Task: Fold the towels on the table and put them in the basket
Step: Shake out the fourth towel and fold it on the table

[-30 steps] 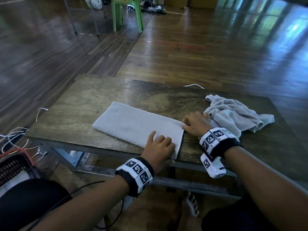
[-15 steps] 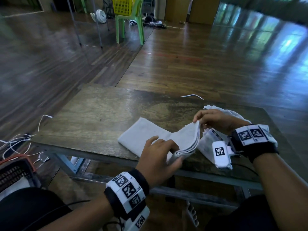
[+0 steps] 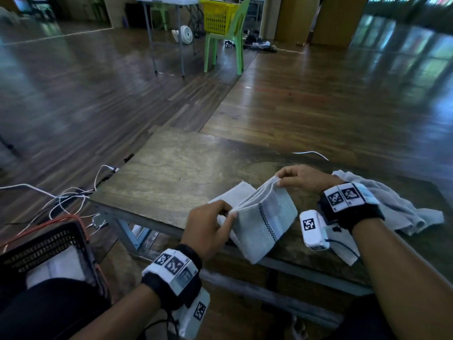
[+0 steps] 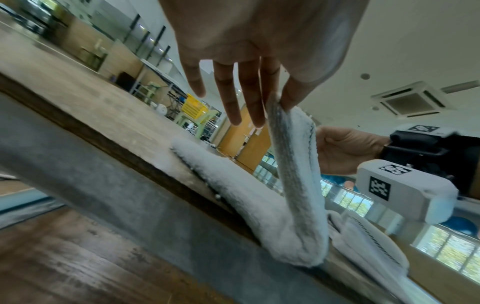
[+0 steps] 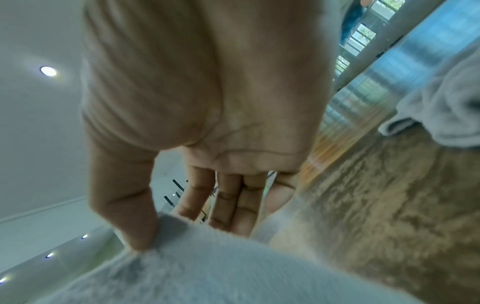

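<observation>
A folded white towel [image 3: 264,222] with a dark stitched stripe is lifted at its right end over the near edge of the wooden table [image 3: 171,168]. My left hand [image 3: 208,229] pinches the near corner of that raised end between thumb and fingers. My right hand [image 3: 299,179] pinches the far corner of the stacked edges. The left wrist view has the towel [image 4: 293,185] bending upward from the table edge to my fingers [image 4: 249,98]. In the right wrist view my thumb [image 5: 130,205] presses into the towel [image 5: 207,267]. A crumpled grey towel [image 3: 392,204] lies at the right.
A dark basket [image 3: 49,249] with an orange rim stands on the floor at my left, holding a white folded towel [image 3: 56,268]. White cables [image 3: 61,195] trail off the table's left side. Far off, a yellow basket [image 3: 219,17] sits on a green chair [image 3: 225,45].
A second ago the towel lay flat under both hands. Both hands then gripped its right end and raised it, folding it leftward; it now stands higher and further over.
</observation>
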A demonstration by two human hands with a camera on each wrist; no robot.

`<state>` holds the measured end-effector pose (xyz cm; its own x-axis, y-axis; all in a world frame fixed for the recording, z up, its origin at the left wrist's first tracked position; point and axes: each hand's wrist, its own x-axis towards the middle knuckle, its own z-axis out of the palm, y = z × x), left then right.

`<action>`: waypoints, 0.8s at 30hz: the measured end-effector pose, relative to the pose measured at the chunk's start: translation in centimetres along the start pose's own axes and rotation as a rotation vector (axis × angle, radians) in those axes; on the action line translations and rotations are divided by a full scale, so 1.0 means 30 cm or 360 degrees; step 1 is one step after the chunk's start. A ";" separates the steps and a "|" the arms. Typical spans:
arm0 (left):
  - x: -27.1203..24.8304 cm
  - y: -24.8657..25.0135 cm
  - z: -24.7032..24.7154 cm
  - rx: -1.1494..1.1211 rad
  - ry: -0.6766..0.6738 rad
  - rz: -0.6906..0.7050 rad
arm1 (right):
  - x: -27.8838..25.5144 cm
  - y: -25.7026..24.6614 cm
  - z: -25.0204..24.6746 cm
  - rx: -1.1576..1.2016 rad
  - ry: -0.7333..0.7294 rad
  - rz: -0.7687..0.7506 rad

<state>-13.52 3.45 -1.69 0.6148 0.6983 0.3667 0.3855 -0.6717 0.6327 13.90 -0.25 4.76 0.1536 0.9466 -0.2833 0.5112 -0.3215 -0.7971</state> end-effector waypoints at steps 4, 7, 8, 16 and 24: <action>0.073 -0.076 0.004 0.0192 -0.0092 -0.0251 | 0.119 -0.011 0.072 0.0049 0.0115 0.0116; 0.118 -0.127 0.013 0.0365 -0.0181 -0.0382 | 0.208 0.000 0.104 -0.0084 0.0205 0.0127; 0.129 -0.140 0.015 0.0416 -0.0205 -0.0414 | 0.232 0.005 0.112 -0.0150 0.0212 0.0128; 0.147 -0.204 0.028 0.0572 -0.0382 -0.0556 | 0.301 0.000 0.168 -0.0510 0.0204 0.0235; 0.150 -0.214 0.038 0.0497 -0.0325 -0.0587 | 0.308 0.000 0.224 -0.0842 0.0286 0.0217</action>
<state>-12.45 10.62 -4.86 0.5089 0.8608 -0.0024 0.7695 -0.4536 0.4495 9.61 8.36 -1.44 0.3655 0.9011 -0.2331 0.8231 -0.4299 -0.3711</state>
